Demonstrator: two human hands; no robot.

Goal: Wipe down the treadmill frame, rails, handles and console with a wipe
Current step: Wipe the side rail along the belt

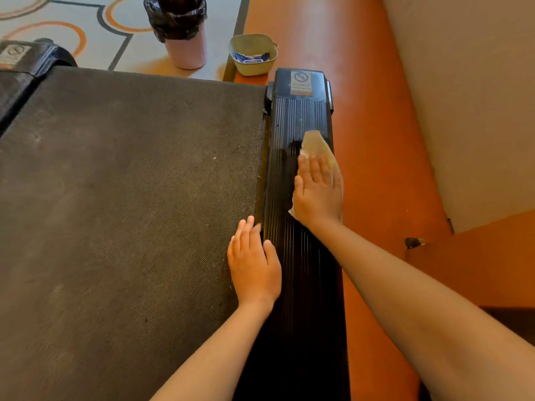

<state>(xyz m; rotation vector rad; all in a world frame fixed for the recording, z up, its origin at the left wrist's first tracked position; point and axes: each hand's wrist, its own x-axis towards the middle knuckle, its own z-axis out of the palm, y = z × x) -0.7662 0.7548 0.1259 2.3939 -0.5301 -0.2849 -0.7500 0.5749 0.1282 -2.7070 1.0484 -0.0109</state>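
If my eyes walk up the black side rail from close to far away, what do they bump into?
Left hand → right hand pressing the wipe → warning sticker → bowl past the rail's end.

Most of the wipe (pixel 316 143) is covered by the right hand (pixel 317 195); only its far end and a corner by the wrist are seen. The print on the sticker (pixel 301 83) is too blurred to be read. The bin (pixel 179 27) is cut off by the top edge, and the packet (pixel 252 57) is half hidden by the wall of the basket (pixel 254 69).
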